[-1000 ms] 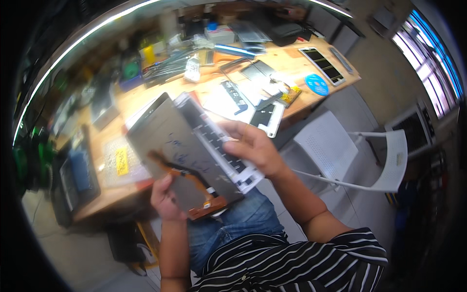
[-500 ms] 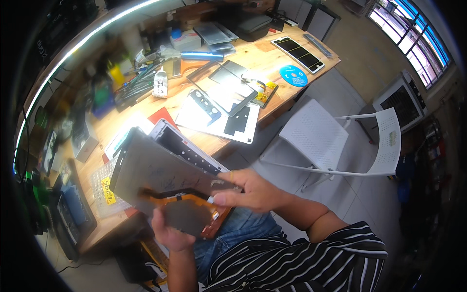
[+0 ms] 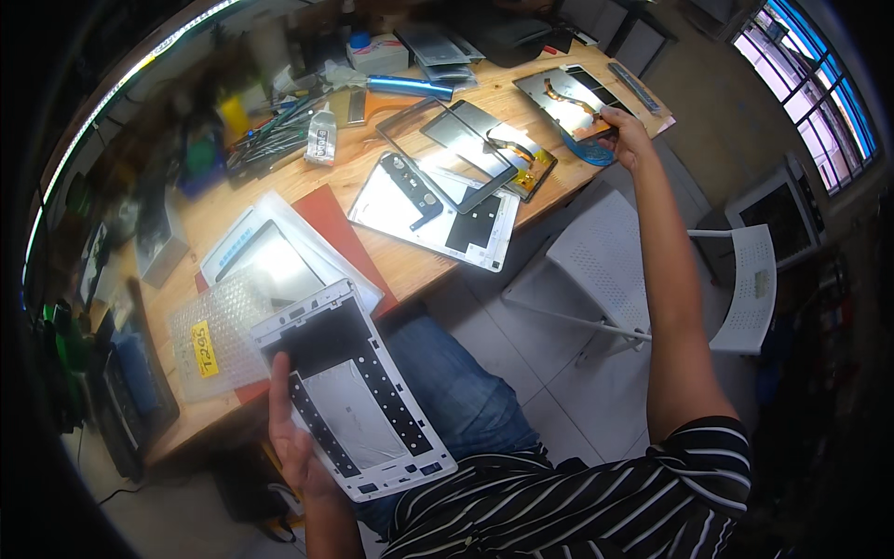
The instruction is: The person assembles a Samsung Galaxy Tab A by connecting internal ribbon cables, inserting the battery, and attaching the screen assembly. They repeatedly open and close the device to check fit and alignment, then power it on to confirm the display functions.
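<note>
Wooden workbench [image 3: 410, 270], cluttered w/ tablet parts. L hand [image 3: 293, 438] closed round white tablet back frame [image 3: 349, 391], held over lap, inner side up. R hand [image 3: 626, 135] stretched to far bench edge, fingers gripping screen panel [image 3: 568, 102] w/ orange flex. White chair [image 3: 652, 270] beside.

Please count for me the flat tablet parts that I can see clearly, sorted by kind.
White frames or back covers: 2, one in the left hand, one on the table
Dark bezel frames: 1
Panels with orange flex cable: 2
Total: 5
</note>
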Action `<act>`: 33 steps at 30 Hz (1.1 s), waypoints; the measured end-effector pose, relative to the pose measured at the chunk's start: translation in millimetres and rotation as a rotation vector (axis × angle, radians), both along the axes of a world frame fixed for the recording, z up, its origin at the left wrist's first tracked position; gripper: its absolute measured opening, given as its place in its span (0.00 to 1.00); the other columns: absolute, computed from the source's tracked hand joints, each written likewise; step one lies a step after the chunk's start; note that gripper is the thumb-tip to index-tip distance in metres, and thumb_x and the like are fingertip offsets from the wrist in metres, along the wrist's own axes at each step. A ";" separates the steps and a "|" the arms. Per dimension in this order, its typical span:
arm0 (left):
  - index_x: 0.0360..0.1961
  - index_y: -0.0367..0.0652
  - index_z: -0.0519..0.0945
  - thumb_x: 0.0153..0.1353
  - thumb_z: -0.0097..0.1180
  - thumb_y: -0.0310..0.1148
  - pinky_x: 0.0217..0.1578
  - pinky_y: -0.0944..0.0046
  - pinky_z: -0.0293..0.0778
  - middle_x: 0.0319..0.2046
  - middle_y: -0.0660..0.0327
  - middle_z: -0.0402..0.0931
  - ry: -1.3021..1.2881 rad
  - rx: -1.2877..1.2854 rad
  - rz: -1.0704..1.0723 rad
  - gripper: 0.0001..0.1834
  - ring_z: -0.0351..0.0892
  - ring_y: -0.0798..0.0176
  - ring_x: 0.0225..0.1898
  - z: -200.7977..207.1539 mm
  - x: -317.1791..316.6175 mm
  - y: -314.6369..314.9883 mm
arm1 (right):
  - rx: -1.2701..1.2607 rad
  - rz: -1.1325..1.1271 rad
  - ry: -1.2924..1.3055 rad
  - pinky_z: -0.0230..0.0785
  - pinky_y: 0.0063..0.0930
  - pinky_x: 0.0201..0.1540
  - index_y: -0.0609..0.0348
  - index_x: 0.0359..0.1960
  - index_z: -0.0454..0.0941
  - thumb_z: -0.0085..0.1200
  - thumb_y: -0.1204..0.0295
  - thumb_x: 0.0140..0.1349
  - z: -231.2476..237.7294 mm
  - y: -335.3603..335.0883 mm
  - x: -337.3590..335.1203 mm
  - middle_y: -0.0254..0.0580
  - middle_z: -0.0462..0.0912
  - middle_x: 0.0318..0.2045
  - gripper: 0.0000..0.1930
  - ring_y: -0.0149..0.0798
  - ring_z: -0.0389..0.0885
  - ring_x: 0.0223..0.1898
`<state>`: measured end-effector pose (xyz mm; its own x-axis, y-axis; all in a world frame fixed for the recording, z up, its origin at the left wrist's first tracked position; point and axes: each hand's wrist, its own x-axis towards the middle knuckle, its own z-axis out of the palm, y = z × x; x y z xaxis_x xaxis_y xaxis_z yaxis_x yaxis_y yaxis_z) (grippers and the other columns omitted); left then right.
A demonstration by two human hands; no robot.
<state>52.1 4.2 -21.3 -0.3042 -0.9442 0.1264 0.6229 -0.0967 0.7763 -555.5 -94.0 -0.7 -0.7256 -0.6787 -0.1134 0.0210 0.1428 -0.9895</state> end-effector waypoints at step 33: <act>0.66 0.29 0.61 0.63 0.55 0.28 0.59 0.57 0.75 0.55 0.44 0.76 -0.143 0.131 0.288 0.32 0.81 0.55 0.53 -18.0 37.9 18.2 | 0.857 0.686 0.828 0.63 0.26 0.25 0.64 0.32 0.83 0.79 0.42 0.32 5.4 -56.9 84.6 0.39 0.79 0.24 0.37 0.32 0.76 0.24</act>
<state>89.9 22.3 -39.3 -0.0288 -0.9992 -0.0265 0.5250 -0.0377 0.8502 -471.0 -150.9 4.7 -0.3365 -0.8629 -0.3771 -0.8484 0.4516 -0.2763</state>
